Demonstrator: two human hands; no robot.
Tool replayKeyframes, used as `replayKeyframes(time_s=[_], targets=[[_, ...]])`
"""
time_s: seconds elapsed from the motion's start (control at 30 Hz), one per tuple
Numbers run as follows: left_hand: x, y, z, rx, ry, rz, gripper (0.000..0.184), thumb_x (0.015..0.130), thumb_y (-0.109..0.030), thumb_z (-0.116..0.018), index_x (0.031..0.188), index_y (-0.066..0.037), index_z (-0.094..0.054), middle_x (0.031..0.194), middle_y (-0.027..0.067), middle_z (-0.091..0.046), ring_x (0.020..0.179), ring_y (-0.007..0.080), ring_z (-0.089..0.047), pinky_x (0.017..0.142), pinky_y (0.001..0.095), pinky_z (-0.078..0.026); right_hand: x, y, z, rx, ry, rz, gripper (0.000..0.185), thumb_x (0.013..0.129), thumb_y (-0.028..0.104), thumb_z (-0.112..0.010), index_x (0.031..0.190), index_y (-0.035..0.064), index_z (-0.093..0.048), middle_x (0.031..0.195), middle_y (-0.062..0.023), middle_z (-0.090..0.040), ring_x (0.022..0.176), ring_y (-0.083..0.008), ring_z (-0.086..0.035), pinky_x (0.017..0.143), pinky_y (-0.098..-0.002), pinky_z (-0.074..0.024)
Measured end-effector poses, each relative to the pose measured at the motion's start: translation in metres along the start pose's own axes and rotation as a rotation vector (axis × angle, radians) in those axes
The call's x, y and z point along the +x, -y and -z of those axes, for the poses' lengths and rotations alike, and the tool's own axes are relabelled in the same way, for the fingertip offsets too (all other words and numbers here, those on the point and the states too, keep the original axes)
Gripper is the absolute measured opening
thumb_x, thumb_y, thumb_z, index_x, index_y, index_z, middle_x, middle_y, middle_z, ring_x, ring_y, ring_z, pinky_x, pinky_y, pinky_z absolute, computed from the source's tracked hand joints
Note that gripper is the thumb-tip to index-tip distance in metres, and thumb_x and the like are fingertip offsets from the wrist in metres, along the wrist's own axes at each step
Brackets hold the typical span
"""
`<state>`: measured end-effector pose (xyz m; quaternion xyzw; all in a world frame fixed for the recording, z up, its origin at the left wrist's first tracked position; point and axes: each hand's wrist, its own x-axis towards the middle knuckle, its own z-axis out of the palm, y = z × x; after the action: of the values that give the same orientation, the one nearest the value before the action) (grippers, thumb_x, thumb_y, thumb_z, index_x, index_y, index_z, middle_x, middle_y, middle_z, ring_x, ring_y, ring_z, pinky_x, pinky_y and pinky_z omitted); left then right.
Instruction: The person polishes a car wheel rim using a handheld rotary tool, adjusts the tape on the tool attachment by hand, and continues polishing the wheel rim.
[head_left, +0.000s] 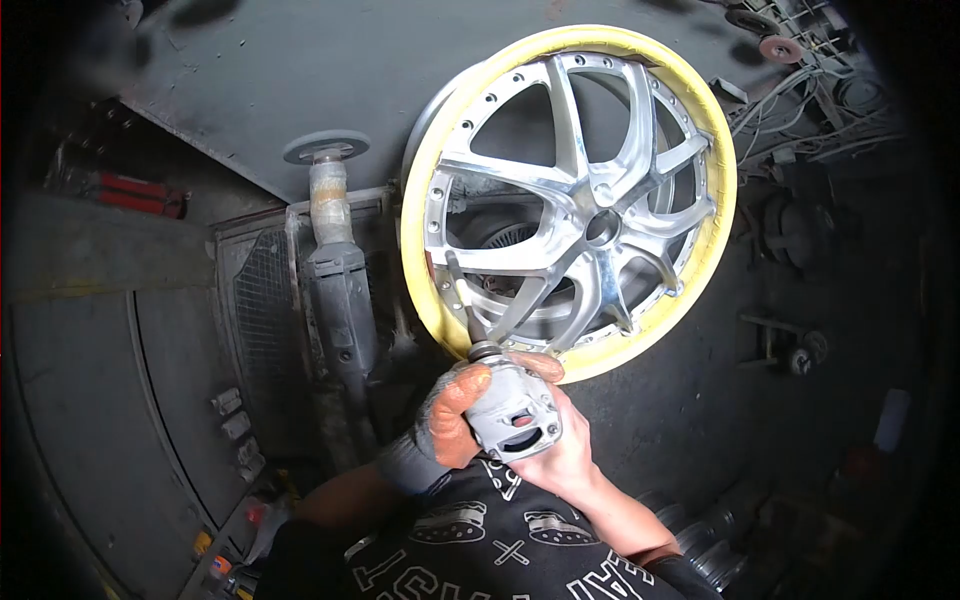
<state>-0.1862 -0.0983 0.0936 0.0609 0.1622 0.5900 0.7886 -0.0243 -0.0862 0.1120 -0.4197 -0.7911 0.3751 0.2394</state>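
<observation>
A silver multi-spoke alloy wheel [602,190] with yellow covering around its rim [722,190] stands tilted in front of me. Both my hands hold a grey power grinder [515,405], its narrow tip [466,290] pointing up at the wheel's lower-left edge; whether it touches the metal I cannot tell. My left hand [455,415], in a grey and orange glove, is wrapped around the tool's left side. My right hand [565,440], bare at the wrist, closes on its right side. Its fingers are partly hidden behind the tool body, with an orange-brown fingertip showing near the rim.
Left of the wheel stands another grinder [340,290] with a flat round disc [326,147] on top. Cables [800,100] hang at the upper right. A red object [135,193] lies at the far left. More wheels [715,555] sit at the lower right.
</observation>
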Motion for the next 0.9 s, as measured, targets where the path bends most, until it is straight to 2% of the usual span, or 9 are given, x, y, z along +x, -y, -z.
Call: replayKeyframes(time_s=[0.03,0.1,0.27,0.37,0.47,0.6,0.63,0.73,0.9], targets=[[-0.001,-0.002,0.003,-0.002,0.002,0.003,0.067,0.089,-0.049,-0.051,0.122,0.008,-0.057,0.127,0.0175,-0.058,0.115,0.0229,-0.058,0.103,0.0366,-0.044,0.004,0.002,-0.002,-0.002,-0.001,-0.002,0.081,0.06,0.017,-0.089,0.127,-0.0053,-0.049,0.112,-0.0189,-0.065,0.099,-0.0321,-0.069,0.087,-0.0382,-0.0538],[-0.004,-0.007,0.008,0.078,-0.07,0.018,0.085,0.084,-0.06,-0.048,0.125,0.014,-0.052,0.13,0.028,-0.054,0.12,0.0342,-0.056,0.106,0.0445,-0.042,0.01,0.007,-0.005,-0.015,0.037,0.003,0.08,0.06,0.017,-0.089,0.126,-0.0057,-0.049,0.112,-0.019,-0.064,0.099,-0.0319,-0.068,0.087,-0.0383,-0.0537],[0.002,-0.014,-0.009,0.103,-0.093,0.07,0.09,0.084,-0.064,-0.05,0.128,0.014,-0.049,0.131,0.0262,-0.053,0.12,0.0318,-0.056,0.106,0.0426,-0.042,0.016,0.011,0.005,0.018,0.041,-0.052,0.077,0.06,0.014,-0.087,0.125,-0.0033,-0.05,0.111,-0.0206,-0.063,0.099,-0.0381,-0.066,0.085,-0.0428,-0.0539],[0.017,-0.002,-0.026,0.037,-0.02,0.125,0.091,0.082,-0.066,-0.062,0.131,0.01,-0.049,0.133,0.0229,-0.054,0.122,0.0276,-0.055,0.106,0.0409,-0.042,0.006,0.003,0.026,0.039,-0.068,-0.101,0.076,0.058,0.017,-0.09,0.121,-0.0032,-0.052,0.105,-0.0155,-0.067,0.092,-0.0234,-0.069,0.085,-0.0346,-0.0533],[0.049,0.018,-0.039,0.053,0.115,0.147,0.092,0.084,-0.07,-0.057,0.132,0.009,-0.049,0.135,0.0202,-0.053,0.123,0.0249,-0.054,0.108,0.0405,-0.041,-0.006,-0.014,0.058,0.073,-0.086,-0.167,0.078,0.055,0.019,-0.091,0.119,-0.0029,-0.052,0.104,-0.0119,-0.067,0.092,-0.0193,-0.067,0.085,-0.0335,-0.0524],[0.087,0.051,-0.051,0.0,0.112,0.152,0.072,0.095,-0.06,-0.046,0.122,0.006,-0.057,0.125,0.0175,-0.059,0.116,0.0242,-0.058,0.105,0.0384,-0.044,-0.012,-0.042,0.093,0.074,-0.113,-0.277,0.071,0.052,0.018,-0.087,0.113,-0.0014,-0.055,0.102,-0.0096,-0.066,0.09,-0.0184,-0.066,0.085,-0.0333,-0.0521],[0.096,0.057,-0.054,0.004,0.104,0.145,0.072,0.095,-0.06,-0.046,0.122,0.006,-0.057,0.125,0.0175,-0.059,0.116,0.0242,-0.058,0.105,0.0384,-0.044,-0.007,-0.051,0.099,0.034,-0.117,-0.215,0.07,0.057,0.018,-0.089,0.114,-0.0017,-0.055,0.098,-0.0139,-0.068,0.085,-0.0224,-0.069,0.079,-0.0334,-0.0546],[0.118,0.073,-0.061,-0.054,-0.027,0.151,0.063,0.097,-0.053,-0.046,0.115,0.005,-0.062,0.11,0.0157,-0.066,0.103,0.0239,-0.064,0.097,0.0391,-0.049,-0.008,-0.082,0.11,0.146,-0.095,-0.289,0.067,0.056,0.015,-0.087,0.112,-0.0014,-0.055,0.098,-0.0141,-0.068,0.084,-0.0226,-0.069,0.079,-0.0342,-0.0547],[0.135,0.081,-0.067,-0.041,-0.097,0.119,0.062,0.096,-0.051,-0.046,0.112,0.006,-0.063,0.109,0.0158,-0.065,0.101,0.0238,-0.064,0.097,0.038,-0.048,0.005,-0.102,0.125,0.108,-0.023,-0.266,0.064,0.056,0.012,-0.084,0.111,-0.0004,-0.054,0.096,-0.0151,-0.068,0.085,-0.0266,-0.07,0.078,-0.0366,-0.0551]])
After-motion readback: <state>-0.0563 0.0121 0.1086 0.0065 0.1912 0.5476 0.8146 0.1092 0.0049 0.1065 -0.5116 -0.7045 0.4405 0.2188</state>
